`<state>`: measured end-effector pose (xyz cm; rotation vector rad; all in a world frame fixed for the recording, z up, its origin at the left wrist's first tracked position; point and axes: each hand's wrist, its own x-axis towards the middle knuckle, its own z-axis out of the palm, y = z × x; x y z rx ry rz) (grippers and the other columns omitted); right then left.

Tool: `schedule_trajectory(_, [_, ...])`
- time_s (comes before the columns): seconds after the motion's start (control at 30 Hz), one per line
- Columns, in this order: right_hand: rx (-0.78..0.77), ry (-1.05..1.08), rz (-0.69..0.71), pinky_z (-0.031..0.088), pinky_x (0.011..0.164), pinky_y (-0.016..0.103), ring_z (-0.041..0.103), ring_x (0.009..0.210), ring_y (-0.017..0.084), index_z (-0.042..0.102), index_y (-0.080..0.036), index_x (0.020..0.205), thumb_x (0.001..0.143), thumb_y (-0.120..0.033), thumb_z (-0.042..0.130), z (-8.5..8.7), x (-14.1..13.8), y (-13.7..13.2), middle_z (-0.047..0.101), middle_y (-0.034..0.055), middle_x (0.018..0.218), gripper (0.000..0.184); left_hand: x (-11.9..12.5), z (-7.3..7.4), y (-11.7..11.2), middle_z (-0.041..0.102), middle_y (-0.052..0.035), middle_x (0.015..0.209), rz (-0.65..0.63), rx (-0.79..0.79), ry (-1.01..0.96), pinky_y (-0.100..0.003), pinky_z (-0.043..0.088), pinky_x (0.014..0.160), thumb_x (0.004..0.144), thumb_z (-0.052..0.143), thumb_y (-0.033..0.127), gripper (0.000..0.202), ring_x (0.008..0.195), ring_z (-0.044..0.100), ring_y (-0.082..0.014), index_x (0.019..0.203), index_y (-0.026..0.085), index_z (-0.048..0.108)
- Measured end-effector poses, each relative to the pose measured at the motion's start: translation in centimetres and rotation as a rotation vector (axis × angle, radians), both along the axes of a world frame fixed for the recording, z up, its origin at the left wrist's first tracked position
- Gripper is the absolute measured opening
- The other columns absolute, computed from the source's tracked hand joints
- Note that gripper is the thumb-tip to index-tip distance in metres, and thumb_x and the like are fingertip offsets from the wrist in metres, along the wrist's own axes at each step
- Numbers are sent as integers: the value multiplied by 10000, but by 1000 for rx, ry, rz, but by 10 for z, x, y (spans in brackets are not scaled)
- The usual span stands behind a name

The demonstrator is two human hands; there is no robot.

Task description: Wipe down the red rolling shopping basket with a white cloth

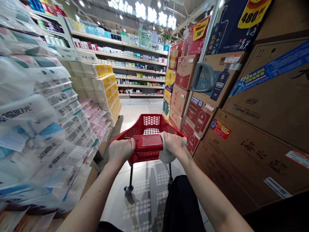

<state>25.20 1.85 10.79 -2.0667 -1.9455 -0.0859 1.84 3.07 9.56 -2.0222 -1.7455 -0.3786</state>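
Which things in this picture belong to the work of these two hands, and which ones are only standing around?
In use:
- Red shopping cart, gripped by left hand
- Pale cloth, between right hand and cart

Standing around:
- Wrapped packs, stacked left
- Cardboard boxes, stacked right
- Stocked shelves ahead

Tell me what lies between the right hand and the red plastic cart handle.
A crumpled whitish cloth or tissue, under the right hand; the head view shows it.

Bright ceiling lamps [81, 3] throw latticed shadows [142, 211] on the floor [114, 201] — the sign [141, 11] glaring, edges stretched and blurred.
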Motion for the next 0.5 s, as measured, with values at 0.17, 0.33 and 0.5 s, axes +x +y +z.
schedule_trajectory(0.17, [172,-17,3,379,891,370,615,981,236,577,-160,1072,984,-361,205,-8,-18,-16,674,129,987,432,-3,-1,2,701,-154,710,6,-18,0,-340,348,603,911,164,348,635,694,656,-281,738,109,725])
schedule_trajectory(0.33, [-127,43,130,440,812,353,649,935,238,612,-176,1034,982,-434,135,4,-1,5,692,114,967,544,-6,-2,2,702,-150,713,11,-28,11,-334,334,590,913,167,363,637,687,655,-275,727,113,723])
schedule_trajectory(0.5, [-268,123,178,450,831,348,621,1040,241,646,-185,1023,981,-457,128,14,10,28,676,113,1088,586,-4,-1,0,701,-140,701,-1,-6,14,-340,332,592,914,155,354,644,689,654,-279,707,120,718])
